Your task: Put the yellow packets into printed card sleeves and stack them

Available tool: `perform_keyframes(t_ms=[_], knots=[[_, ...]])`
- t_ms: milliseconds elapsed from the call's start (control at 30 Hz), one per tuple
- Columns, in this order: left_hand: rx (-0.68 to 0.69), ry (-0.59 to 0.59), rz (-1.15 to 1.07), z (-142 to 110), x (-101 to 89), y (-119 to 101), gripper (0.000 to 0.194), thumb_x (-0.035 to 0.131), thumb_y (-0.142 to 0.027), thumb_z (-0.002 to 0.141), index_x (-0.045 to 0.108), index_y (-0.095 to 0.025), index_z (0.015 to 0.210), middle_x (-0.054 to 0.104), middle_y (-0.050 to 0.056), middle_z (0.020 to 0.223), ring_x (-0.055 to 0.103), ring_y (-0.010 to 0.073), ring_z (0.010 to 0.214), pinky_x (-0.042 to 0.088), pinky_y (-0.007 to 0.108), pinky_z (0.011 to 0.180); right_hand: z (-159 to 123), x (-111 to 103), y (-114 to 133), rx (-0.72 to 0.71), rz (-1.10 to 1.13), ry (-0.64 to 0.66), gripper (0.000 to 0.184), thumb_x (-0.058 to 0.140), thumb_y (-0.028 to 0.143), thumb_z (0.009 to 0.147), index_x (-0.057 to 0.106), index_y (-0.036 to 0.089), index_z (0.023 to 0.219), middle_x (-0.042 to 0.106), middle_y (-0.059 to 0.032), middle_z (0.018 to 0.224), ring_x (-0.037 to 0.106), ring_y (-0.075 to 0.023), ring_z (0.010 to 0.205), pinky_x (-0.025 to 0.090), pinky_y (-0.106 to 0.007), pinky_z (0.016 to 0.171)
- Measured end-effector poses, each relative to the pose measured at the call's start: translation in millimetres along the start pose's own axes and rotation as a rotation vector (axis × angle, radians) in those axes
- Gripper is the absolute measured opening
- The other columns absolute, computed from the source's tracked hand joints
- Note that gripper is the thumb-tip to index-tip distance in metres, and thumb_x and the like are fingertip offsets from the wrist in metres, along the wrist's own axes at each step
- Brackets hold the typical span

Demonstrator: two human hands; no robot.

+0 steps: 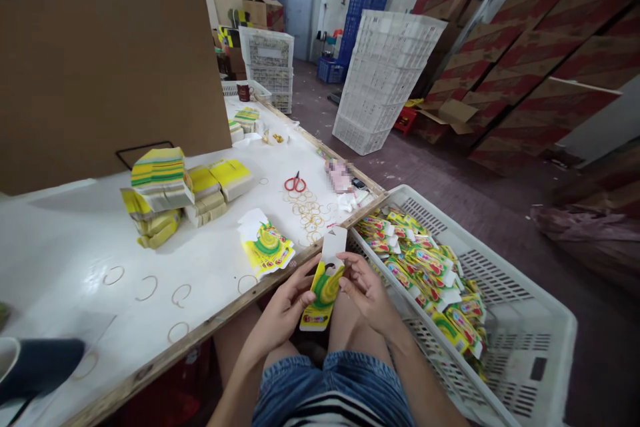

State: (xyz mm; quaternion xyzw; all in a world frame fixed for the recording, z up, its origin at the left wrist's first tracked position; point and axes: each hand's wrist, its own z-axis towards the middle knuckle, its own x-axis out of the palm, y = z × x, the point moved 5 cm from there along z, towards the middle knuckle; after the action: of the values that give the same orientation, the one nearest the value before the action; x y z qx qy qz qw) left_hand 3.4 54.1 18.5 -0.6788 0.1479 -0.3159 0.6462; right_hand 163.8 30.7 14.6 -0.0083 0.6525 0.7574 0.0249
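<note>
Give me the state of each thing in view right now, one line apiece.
Left hand: gripping the card's left edge.
Right hand: pinching the card's right edge.
Card: held upright over the lap, white tab on top.
Crate: open, a heap of cards along its left side.
Scissors: closed, flat on the table.
Rubber bands: loose, scattered.
Card stacks: bundled, piled on the table.

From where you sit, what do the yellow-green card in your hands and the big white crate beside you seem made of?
The yellow-green printed card, held by both the left hand and the right hand, looks like thin glossy cardboard: flat, with die-cut edges. The white latticed crate looks like moulded matte plastic, given its perforated walls.
</note>
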Motion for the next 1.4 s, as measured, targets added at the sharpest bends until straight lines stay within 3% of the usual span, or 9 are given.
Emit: perform_keyframes(t_ms=[167, 333, 533, 667, 767, 900, 1100, 1267, 1400], knots=[[-0.032, -0.049, -0.095, -0.1, 3.5, 6.7, 0.071, 0.068, -0.030, 0.082, 0.036, -0.027, 0.145, 0.066, 0.014, 0.121, 0.064, 0.0278, 0.107, 0.051, 0.038, 0.090, 0.8, 3.8, 4.2, -0.001, 0.032, -0.008, 0.040, 0.060, 0.043, 0.087, 0.050, 0.022, 0.121, 0.066, -0.0089, 0.104, 0.064, -0.0219, 0.096, 0.052, -0.034, 0.084], [-0.025, -0.070, -0.056, -1.0, 2.8, 4.7, 0.063, 0.068, -0.031, 0.081, 0.043, -0.026, 0.139, 0.067, 0.013, 0.116, 0.065, 0.0262, 0.102, 0.051, 0.035, 0.085, -0.4, 3.9, 3.9, -0.007, 0.060, -0.032, 0.040, 0.061, 0.042, 0.087, 0.049, 0.024, 0.120, 0.068, -0.0093, 0.103, 0.065, -0.0228, 0.095, 0.053, -0.035, 0.082], [-0.045, -0.072, -0.042, -1.7, 7.3, 6.0, 0.038, 0.069, -0.030, 0.080, 0.051, -0.021, 0.112, 0.069, 0.007, 0.093, 0.067, 0.0205, 0.083, 0.050, 0.028, 0.072, -1.5, -1.6, 6.9, -0.010, -0.162, 0.019, 0.025, 0.055, 0.041, 0.090, 0.064, 0.018, 0.089, 0.064, -0.0045, 0.078, 0.058, -0.0164, 0.067, 0.046, -0.025, 0.058], [-0.052, -0.076, -0.033, -1.8, 11.7, 11.5, 0.032, 0.072, -0.025, 0.076, 0.048, -0.021, 0.097, 0.067, 0.003, 0.085, 0.063, 0.0156, 0.074, 0.048, 0.024, 0.067, 0.1, -2.0, 17.4, -0.085, -0.259, 0.043, 0.029, 0.051, 0.038, 0.093, 0.063, 0.018, 0.075, 0.061, -0.0027, 0.071, 0.056, -0.0156, 0.066, 0.043, -0.025, 0.060], [-0.057, -0.072, -0.056, -1.2, 12.8, 12.7, 0.042, 0.068, -0.025, 0.080, 0.043, -0.023, 0.113, 0.067, 0.005, 0.093, 0.065, 0.0163, 0.078, 0.049, 0.026, 0.069, 0.3, -2.0, 17.4, -0.120, -0.263, -0.021, 0.024, 0.053, 0.036, 0.092, 0.064, 0.018, 0.080, 0.064, -0.0044, 0.076, 0.060, -0.0179, 0.073, 0.047, -0.028, 0.067], [-0.061, -0.057, -0.040, 0.0, 11.3, 13.4, 0.073, 0.066, -0.029, 0.082, 0.025, -0.025, 0.142, 0.067, 0.010, 0.103, 0.067, 0.0215, 0.088, 0.052, 0.031, 0.074, -0.5, -3.3, 4.3, -0.034, -0.112, -0.096, 0.039, 0.056, 0.038, 0.091, 0.052, 0.022, 0.126, 0.069, -0.0072, 0.091, 0.065, -0.0197, 0.079, 0.053, -0.031, 0.071], [-0.030, -0.130, 0.066, 2.3, 5.4, 17.7, 0.050, 0.067, -0.027, 0.080, 0.051, -0.021, 0.127, 0.069, 0.008, 0.103, 0.066, 0.0176, 0.076, 0.050, 0.025, 0.067, 0.1, -12.9, 19.5, -0.188, -0.257, -0.060, 0.043, 0.048, 0.055, 0.091, 0.076, 0.022, 0.097, 0.067, -0.0111, 0.103, 0.061, -0.0265, 0.102, 0.049, -0.040, 0.088], [-0.034, -0.178, 0.157, 3.9, 8.4, 15.9, 0.046, 0.063, -0.022, 0.081, 0.055, -0.021, 0.126, 0.071, 0.008, 0.104, 0.067, 0.0184, 0.079, 0.051, 0.027, 0.072, 1.1, -6.1, 11.7, 0.065, -0.190, 0.071, 0.037, 0.064, 0.043, 0.083, 0.065, 0.020, 0.112, 0.072, -0.0062, 0.094, 0.066, -0.0213, 0.085, 0.052, -0.032, 0.072], [-0.044, -0.123, 0.107, 4.7, 13.5, 14.8, 0.046, 0.057, -0.019, 0.084, 0.052, -0.022, 0.130, 0.069, 0.009, 0.111, 0.066, 0.0211, 0.097, 0.050, 0.032, 0.088, 3.1, -2.8, 4.6, 0.137, -0.326, 0.019, 0.026, 0.063, 0.027, 0.080, 0.059, 0.020, 0.105, 0.066, 0.0026, 0.069, 0.062, -0.0149, 0.060, 0.044, -0.024, 0.056]])
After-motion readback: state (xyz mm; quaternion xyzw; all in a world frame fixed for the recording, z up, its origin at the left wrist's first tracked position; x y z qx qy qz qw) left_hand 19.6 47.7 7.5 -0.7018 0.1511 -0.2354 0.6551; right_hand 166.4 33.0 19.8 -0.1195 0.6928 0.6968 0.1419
